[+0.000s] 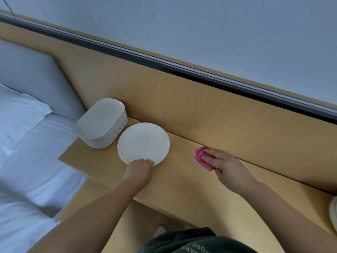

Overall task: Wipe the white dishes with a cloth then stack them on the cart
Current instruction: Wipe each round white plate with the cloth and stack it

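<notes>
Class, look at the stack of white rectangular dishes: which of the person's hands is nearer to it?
The left hand. It grips the near rim of the round white plate beside the stack of rectangular dishes. The right hand rests on the pink cloth, farther off beyond the plate.

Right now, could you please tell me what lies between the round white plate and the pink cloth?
Nothing: in the head view, only bare light wooden shelf separates the round white plate from the pink cloth under the right hand.
</notes>
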The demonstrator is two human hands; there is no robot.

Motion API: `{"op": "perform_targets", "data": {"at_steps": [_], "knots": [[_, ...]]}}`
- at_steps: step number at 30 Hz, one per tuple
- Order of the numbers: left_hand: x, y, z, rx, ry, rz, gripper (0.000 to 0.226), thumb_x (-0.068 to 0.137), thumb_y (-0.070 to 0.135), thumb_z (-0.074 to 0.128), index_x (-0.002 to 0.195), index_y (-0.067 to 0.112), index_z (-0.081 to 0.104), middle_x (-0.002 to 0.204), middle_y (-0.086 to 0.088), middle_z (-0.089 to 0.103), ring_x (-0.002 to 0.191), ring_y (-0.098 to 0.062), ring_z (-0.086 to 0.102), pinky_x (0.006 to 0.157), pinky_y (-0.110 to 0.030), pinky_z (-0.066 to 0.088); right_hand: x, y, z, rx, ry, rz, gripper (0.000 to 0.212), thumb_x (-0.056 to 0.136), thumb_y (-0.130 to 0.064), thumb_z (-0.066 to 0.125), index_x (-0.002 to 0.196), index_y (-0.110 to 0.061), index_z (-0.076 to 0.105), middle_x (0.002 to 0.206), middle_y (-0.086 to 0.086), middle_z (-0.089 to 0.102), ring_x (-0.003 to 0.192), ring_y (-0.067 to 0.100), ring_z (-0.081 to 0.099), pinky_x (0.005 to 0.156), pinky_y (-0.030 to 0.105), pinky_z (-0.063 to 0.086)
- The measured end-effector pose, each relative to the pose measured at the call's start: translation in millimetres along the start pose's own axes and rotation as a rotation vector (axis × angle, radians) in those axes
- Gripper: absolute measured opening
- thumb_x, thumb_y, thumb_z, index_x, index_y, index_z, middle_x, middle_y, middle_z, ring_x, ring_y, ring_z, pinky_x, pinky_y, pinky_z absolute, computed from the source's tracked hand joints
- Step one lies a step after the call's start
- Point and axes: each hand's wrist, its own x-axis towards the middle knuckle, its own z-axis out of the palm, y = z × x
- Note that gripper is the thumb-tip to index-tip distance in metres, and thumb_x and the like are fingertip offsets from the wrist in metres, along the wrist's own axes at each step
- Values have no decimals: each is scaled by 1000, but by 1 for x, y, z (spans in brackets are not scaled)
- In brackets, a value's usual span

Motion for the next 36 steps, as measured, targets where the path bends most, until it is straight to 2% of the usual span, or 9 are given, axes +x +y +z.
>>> {"op": "perform_targets", "data": {"at_steps": [3,5,11,15,22,24,27,31,36], "knots": [[9,10,-7,-40,75,67,34,100,28,33,120,19,60,122,4,61,109,-17,57,86,-30,46,-8,3,-3,-11,17,38,55,70,20,68,117,-10,70,126,8,64,112,30,63,96,35,46],[19,25,-15,-67,87,109,36,101,30,33,126,18,56,130,4,56,114,-17,54,91,-31,44,-18,6,-9,-31,37,85,56,70,20,68,117,-11,70,127,9,64,112,30,63,96,37,46],[60,107,-38,-106,83,295,29,100,31,34,118,20,53,110,4,59,102,-19,55,66,-29,39,-85,32,-41,-90,163,311,59,66,24,67,115,-8,71,126,12,64,107,34,65,93,40,47],[74,185,-42,-111,77,412,36,100,33,37,132,25,50,124,4,59,112,-21,56,78,-31,46,-151,48,-71,-143,252,490,57,68,22,68,115,-8,71,127,13,63,112,33,63,95,38,48],[83,328,-31,-165,57,611,29,97,34,42,117,21,59,111,0,64,99,-26,61,74,-36,50,-260,80,-118,-200,389,644,47,77,16,60,118,-7,69,128,13,62,111,33,63,93,43,52],[80,371,-28,-171,42,657,27,97,34,42,114,21,59,106,0,64,96,-26,61,72,-37,51,-292,89,-131,-208,412,680,47,81,8,51,122,-8,67,131,12,61,115,28,59,97,36,49],[78,436,-23,-170,35,715,24,97,33,40,108,19,57,100,0,64,92,-26,60,68,-36,49,-334,107,-150,-240,417,747,54,77,18,58,122,-10,67,132,10,60,115,27,58,99,24,41],[73,508,-17,-98,35,744,28,100,35,36,113,17,54,102,-2,62,88,-25,60,58,-31,40,-376,134,-172,-254,421,767,49,80,10,53,122,-11,68,132,8,60,114,28,60,99,23,40],[74,567,-9,-11,-36,665,42,102,39,31,130,12,46,117,-7,58,99,-28,60,63,-32,38,-402,161,-184,-237,434,720,46,82,4,49,121,-9,68,130,9,61,111,26,59,97,25,44]]}}
